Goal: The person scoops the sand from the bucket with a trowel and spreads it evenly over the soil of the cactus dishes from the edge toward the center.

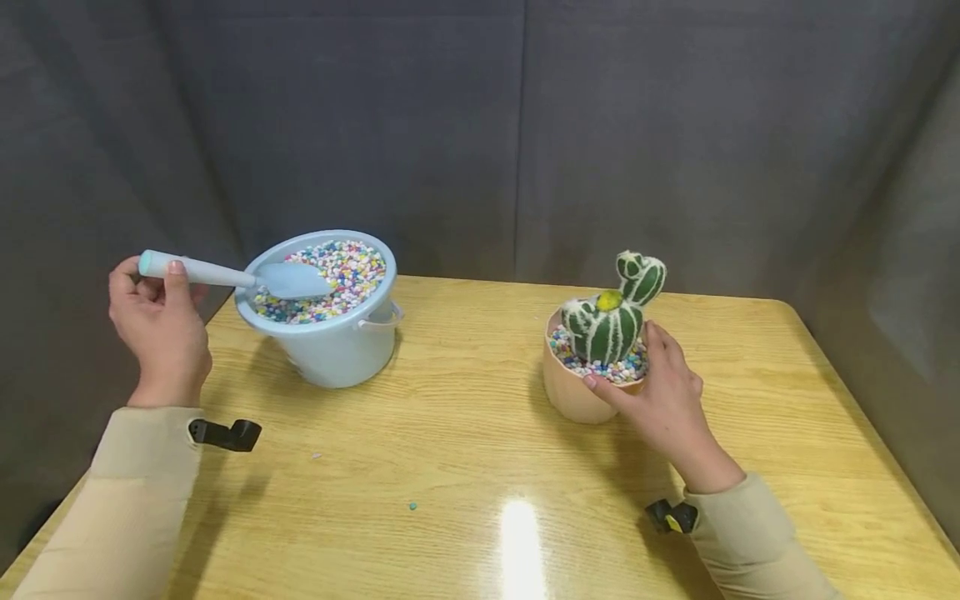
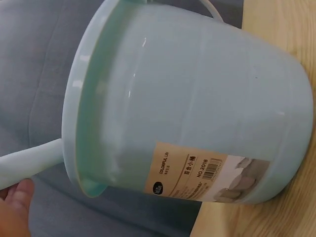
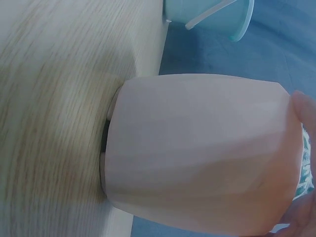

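Note:
My left hand grips the handle of a pale blue trowel at the left. The trowel's blade lies over the multicoloured pebbles in a light blue bucket. In the left wrist view, the trowel handle passes the bucket's rim. On the right, my right hand holds the rim of a peach flowerpot, thumb at the near side and fingers at the far right. A green and white cactus stands in it among similar pebbles. In the right wrist view, the pot stands upright on the table.
Between bucket and pot lies bare wooden table. A green pebble and a pale one lie loose near the front. A grey curtain hangs behind. The bucket's handle hangs down its side.

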Available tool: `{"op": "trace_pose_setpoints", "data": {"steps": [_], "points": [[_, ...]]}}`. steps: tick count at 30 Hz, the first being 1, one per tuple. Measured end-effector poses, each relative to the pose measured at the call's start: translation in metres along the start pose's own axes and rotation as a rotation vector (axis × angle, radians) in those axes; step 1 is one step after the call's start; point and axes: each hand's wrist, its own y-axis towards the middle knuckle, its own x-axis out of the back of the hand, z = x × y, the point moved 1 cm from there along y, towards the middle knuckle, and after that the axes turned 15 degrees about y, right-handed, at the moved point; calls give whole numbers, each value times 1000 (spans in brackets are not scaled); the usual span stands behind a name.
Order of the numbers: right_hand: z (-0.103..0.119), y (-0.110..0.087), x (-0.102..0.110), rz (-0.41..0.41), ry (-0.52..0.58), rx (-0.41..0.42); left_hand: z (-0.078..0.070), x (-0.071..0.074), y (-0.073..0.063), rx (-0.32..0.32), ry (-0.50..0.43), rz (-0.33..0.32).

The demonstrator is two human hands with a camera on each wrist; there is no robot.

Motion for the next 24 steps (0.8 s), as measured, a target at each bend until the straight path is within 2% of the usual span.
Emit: {"op": "trace_pose_setpoints", "data": {"steps": [7, 11, 15, 17, 19, 24], "points": [[0, -2, 0, 8, -4, -23, 19, -14, -10, 23, 108, 81], [0, -2, -1, 17, -10, -16, 25, -16, -16, 20, 275, 96], [1, -1, 2, 12, -23, 0, 26, -21, -24, -10, 386, 162], [1, 0, 3, 9, -21, -1, 23, -24, -26, -9, 393, 189], [1, 1, 4, 10, -21, -7, 19, -26, -25, 34, 358, 183], [0, 1, 0, 27, -22, -17, 17, -20, -18, 182, 183, 98]]}}
